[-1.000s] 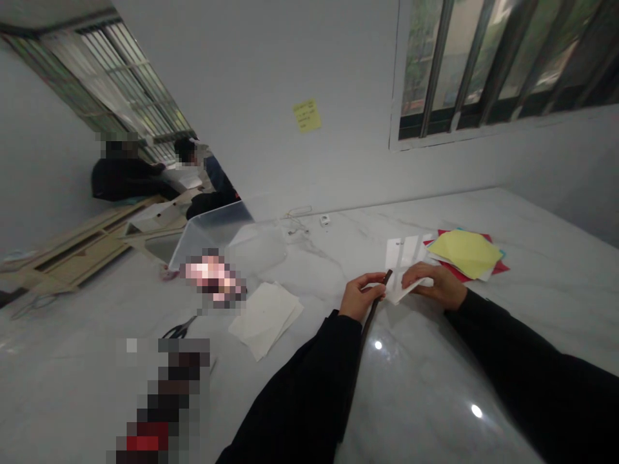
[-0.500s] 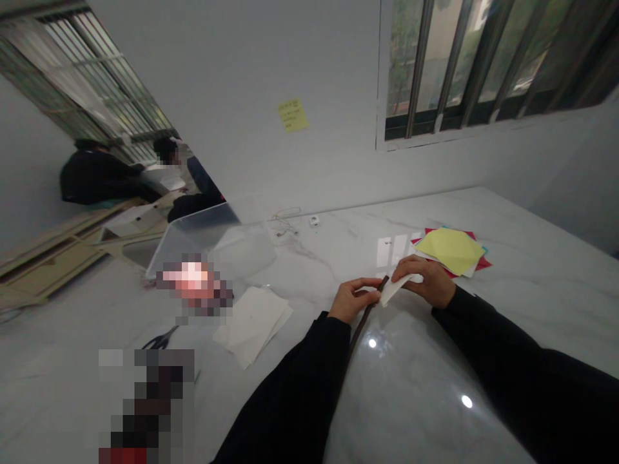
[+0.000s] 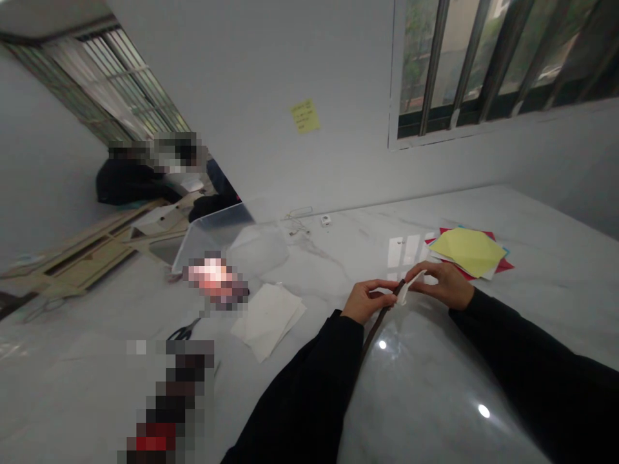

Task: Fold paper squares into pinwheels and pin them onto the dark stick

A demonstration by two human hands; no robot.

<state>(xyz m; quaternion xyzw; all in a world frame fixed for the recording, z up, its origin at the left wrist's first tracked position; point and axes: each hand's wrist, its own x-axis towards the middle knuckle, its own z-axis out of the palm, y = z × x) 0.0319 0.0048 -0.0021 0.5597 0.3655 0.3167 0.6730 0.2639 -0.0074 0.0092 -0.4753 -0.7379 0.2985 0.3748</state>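
White paper piece — small, folded, tilted on edge, just right of frame centre. Dark brown strip — thin, straight, slanting from the paper's left edge down toward lower centre.

Coloured paper stack on marble table. White sheets, scissors near clear box. Yellow sticky note on wall.

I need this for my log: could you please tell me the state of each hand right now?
Left hand: closed on the dark strip.
Right hand: closed on the white paper at the strip's tip.
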